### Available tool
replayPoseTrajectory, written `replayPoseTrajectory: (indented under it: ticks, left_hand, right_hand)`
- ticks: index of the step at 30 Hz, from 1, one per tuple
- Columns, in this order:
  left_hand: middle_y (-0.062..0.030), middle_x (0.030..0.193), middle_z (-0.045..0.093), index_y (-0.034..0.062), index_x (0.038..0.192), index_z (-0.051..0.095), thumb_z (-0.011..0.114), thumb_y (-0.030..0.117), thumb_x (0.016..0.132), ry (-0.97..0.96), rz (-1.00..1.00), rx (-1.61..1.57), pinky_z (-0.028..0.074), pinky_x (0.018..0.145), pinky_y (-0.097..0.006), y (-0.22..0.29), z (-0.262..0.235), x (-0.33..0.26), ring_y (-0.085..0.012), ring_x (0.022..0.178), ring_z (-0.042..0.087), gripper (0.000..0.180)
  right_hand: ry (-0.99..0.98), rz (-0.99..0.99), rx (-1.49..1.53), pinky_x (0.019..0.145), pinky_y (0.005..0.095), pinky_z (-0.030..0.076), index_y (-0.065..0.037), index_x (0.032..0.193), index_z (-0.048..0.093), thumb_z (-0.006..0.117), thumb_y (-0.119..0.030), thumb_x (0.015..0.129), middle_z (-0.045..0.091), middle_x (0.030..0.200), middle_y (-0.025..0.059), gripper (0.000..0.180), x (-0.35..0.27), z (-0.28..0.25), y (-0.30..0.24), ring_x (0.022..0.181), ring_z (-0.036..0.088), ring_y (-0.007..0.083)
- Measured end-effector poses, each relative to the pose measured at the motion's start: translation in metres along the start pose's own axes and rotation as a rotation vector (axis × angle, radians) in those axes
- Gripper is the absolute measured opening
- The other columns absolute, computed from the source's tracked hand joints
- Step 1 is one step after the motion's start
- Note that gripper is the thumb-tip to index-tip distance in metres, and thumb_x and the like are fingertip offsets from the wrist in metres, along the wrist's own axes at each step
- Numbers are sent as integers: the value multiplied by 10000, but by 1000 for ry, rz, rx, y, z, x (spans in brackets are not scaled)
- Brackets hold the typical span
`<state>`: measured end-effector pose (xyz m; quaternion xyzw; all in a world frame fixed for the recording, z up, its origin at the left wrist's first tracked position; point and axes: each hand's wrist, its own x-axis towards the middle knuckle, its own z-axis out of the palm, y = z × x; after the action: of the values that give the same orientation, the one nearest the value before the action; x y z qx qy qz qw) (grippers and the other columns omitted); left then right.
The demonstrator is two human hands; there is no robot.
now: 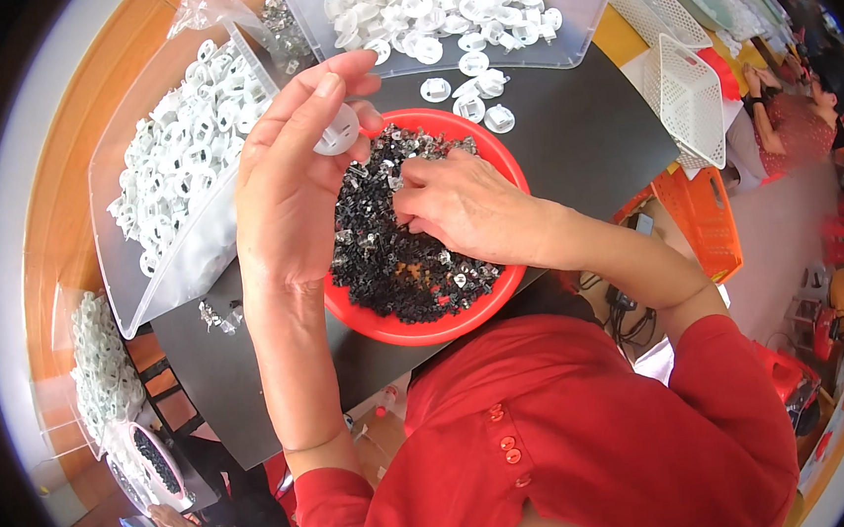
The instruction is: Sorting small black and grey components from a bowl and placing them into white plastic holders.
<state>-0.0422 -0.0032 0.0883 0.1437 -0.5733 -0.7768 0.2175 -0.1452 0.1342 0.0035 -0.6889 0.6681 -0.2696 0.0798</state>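
Observation:
My left hand (298,139) is raised over the left rim of a red bowl (418,335), its fingers closed round a round white plastic part (338,131) with small slots. Inside the bowl lies a heap of small black pieces (382,257) mixed with shiny metal bits. My right hand (462,201) reaches into this heap, fingertips bent together among the pieces. Whatever those fingertips pinch, if anything, is hidden. Just beyond the bowl, several loose white round parts (469,108) lie on the dark table (590,131).
A clear bin (564,49) of white round parts stands at the far side; another bin (184,257) of white parts is on the left. White baskets (684,99) and an orange crate (701,222) are at right. Other people (793,125) sit at far right and lower left.

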Motion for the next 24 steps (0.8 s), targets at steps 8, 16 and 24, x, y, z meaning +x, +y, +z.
replayPoseTrajectory:
  ticks: [8, 16, 24]
  left_hand:
    - [-69, 982, 633, -21, 1131, 629, 569, 228, 928, 62, 21, -34, 416, 677, -218, -2, -3, 2, -81, 780, 544, 327]
    - [-50, 980, 632, -19, 1151, 612, 556, 197, 950, 24, 16, 128, 435, 687, -190, -1, -5, 3, -66, 803, 527, 300]
    - [-49, 982, 630, -35, 1178, 601, 534, 206, 955, 45, 64, 179, 395, 673, -198, 5, -3, -1, -68, 781, 502, 335]
  right_hand:
    - [86, 99, 480, 653, 344, 479, -24, 862, 641, 642, -97, 843, 644, 791, 75, 75, 3, -20, 6, 713, 624, 199]
    - [119, 168, 506, 676, 360, 506, -9, 835, 650, 641, -93, 805, 665, 766, 116, 89, 9, -23, 5, 718, 651, 258]
    - [-36, -30, 217, 714, 422, 475, -55, 816, 636, 645, -131, 806, 596, 859, 103, 76, 18, 14, -36, 796, 611, 298]
